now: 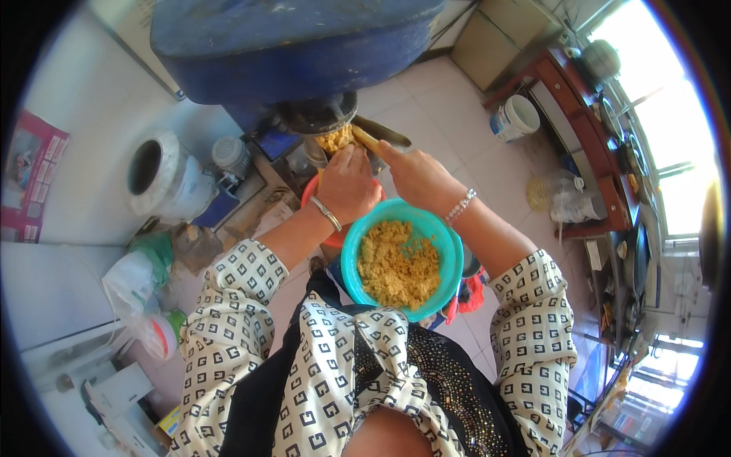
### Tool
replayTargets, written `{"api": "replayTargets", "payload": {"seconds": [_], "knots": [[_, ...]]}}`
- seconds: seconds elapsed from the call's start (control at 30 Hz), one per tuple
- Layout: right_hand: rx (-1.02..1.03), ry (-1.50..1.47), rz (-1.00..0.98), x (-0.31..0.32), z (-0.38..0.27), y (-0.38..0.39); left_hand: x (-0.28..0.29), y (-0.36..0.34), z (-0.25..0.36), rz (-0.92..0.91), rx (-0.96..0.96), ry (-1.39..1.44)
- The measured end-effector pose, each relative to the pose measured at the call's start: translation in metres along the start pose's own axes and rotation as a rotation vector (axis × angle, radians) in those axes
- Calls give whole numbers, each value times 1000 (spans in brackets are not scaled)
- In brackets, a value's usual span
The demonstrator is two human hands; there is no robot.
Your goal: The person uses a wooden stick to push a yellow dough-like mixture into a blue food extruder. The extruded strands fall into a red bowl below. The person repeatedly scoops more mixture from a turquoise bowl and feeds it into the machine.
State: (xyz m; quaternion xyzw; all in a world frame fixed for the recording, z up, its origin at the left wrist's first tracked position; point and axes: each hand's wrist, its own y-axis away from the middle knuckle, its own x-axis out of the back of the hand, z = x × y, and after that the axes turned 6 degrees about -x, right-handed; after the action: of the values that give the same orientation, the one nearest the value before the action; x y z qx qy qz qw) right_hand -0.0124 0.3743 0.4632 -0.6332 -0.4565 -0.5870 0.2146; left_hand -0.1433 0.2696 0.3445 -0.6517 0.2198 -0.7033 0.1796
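Observation:
Ahead of me, under the dark round metal head (pixel 316 114) of a blue machine (pixel 293 65), sits a clump of yellow crumbly dough (pixel 335 139). My left hand (pixel 349 183) is up against this clump, its fingers bent together and their tips partly hidden. My right hand (pixel 419 179) is closed round a yellowish stick (pixel 365 139) that slants toward the machine's head. Below my wrists, close to my body, is a teal bowl (pixel 349 263) holding more of the yellow crumbly dough (pixel 400 266). A red basin (pixel 333 238) shows partly behind the bowl and my left wrist.
A white drum-shaped vessel (pixel 171 183) and a motor (pixel 231 154) stand at the left, with plastic bags (pixel 129 278) nearer. On the right, a white bucket (pixel 521 116) stands by a red-brown wooden counter (pixel 563 99) with pans along it. Clear plastic jugs (pixel 575 202) are beside it.

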Motion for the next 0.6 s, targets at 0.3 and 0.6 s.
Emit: {"api": "replayTargets", "payload": {"seconds": [0.3, 0.6], "knots": [[-46, 23, 4, 20, -4, 5, 24, 0, -19, 264, -146, 261], [-18, 143, 22, 24, -12, 28, 3, 33, -36, 350, 308, 644]]}}
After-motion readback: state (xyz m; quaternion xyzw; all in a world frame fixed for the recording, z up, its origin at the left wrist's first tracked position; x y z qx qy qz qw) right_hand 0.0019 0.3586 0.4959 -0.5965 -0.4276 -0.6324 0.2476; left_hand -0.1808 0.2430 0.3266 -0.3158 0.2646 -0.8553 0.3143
